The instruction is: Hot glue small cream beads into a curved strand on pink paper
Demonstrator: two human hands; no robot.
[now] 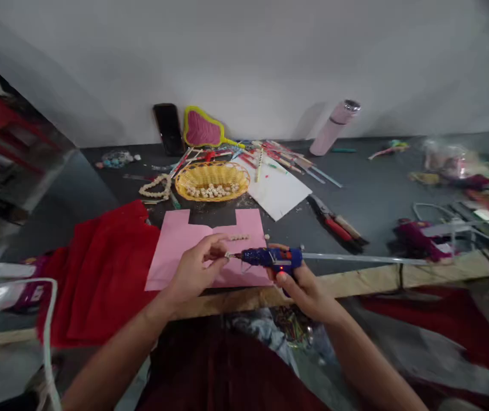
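Observation:
My right hand (pixel 298 282) is wrapped round a blue hot glue gun (pixel 272 258), which lies level with its nozzle pointing left and a red light lit on its body. A long clear glue stick (pixel 356 258) sticks out of its back end. Between the thumb and fingers of my left hand (pixel 199 265) is a small pale bead (pixel 227 255), right at the nozzle tip. Both hands are over a sheet of pink paper (pixel 169 245). Just beyond them, a short row of pale beads (pixel 239 237) lies on that sheet, with a single bead (pixel 267 236) at its right edge.
A yellow basket (pixel 212 166) of beads stands behind the paper, beside a beaded heart (pixel 156 187). Red cloth (pixel 103 274) lies left. Pliers (pixel 334 222), white paper (pixel 276 188), a pink bottle (pixel 334 128) and a phone (pixel 169 129) are farther back. Another glue gun (pixel 428 240) rests right.

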